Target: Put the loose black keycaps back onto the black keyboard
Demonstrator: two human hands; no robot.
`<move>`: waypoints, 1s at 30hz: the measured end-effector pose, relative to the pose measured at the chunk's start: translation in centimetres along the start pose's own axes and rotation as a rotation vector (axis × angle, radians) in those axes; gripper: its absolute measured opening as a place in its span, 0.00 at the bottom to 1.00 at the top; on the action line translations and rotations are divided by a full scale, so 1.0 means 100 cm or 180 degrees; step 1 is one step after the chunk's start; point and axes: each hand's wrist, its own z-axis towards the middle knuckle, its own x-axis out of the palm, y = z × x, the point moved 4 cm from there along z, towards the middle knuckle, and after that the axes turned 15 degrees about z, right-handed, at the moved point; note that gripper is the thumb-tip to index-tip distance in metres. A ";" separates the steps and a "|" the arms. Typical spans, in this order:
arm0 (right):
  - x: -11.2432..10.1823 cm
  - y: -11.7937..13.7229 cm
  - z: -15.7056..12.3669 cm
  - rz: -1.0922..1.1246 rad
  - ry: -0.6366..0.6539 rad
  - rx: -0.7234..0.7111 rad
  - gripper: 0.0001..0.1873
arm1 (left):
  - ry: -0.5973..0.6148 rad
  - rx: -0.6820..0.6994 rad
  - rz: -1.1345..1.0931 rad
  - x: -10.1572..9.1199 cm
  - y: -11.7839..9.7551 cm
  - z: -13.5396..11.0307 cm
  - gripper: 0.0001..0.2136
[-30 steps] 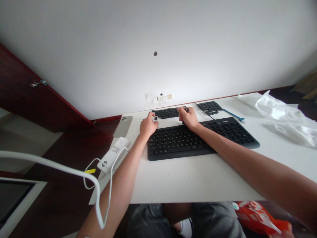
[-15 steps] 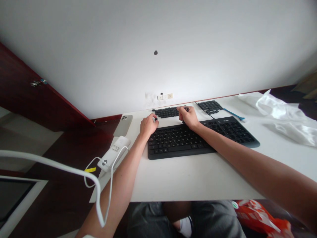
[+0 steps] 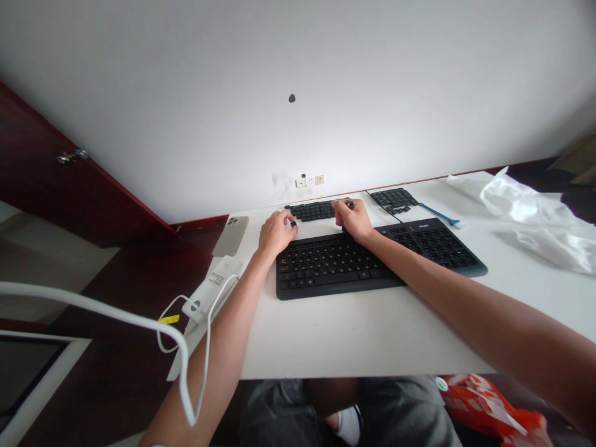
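A black keyboard (image 3: 335, 273) lies on the white table. Between the thumb and index finger of my left hand (image 3: 275, 231), just past the keyboard's far left corner, is a small black keycap (image 3: 293, 224). My right hand (image 3: 354, 218) rests over the keyboard's far edge, its fingers curled round a slim dark object (image 3: 350, 204) whose top end shows; its kind is hidden. Behind the keyboard lie rows of loose black keycaps (image 3: 314, 212). Farther right is another group of keycaps (image 3: 393, 197), with a thin blue tool (image 3: 440, 213) beside it.
Left on the table are a phone (image 3: 231, 236) and a white power strip (image 3: 212, 285) with a white cable (image 3: 153, 323) looping in front of my left arm. Crumpled white plastic (image 3: 516, 198) covers the right side. A wall with sockets (image 3: 310, 182) stands behind.
My left hand has turned slightly, so more of the keycap shows. My right hand stays almost where it was, its grip unchanged.
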 end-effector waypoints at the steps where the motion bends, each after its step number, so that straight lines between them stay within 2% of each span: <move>1: 0.000 0.000 0.000 -0.0016 0.0006 -0.0015 0.23 | 0.0028 0.0164 -0.0052 -0.005 -0.001 -0.001 0.07; 3: 0.000 0.001 0.000 -0.0063 0.0013 -0.0033 0.24 | 0.0268 0.0518 -0.0184 -0.016 -0.004 -0.003 0.07; 7: 0.001 0.004 -0.002 -0.0021 -0.0026 0.0014 0.23 | 0.0862 0.0952 -0.0332 -0.039 -0.012 -0.012 0.07; 11: 0.002 0.005 -0.003 -0.0057 -0.0049 0.0049 0.23 | 0.1589 0.1089 -0.0183 -0.053 -0.019 -0.023 0.08; 15: 0.000 0.003 -0.001 -0.0040 -0.0025 0.0024 0.23 | 0.2031 0.1142 -0.0021 -0.055 -0.020 -0.029 0.08; 26: 0.001 0.003 -0.001 -0.0082 0.0015 0.0036 0.23 | 0.2560 0.1308 0.0051 -0.049 -0.018 -0.033 0.09; 30: 0.002 0.004 -0.001 -0.0063 0.0049 0.0007 0.23 | 0.2600 0.1346 0.0085 -0.045 -0.017 -0.033 0.09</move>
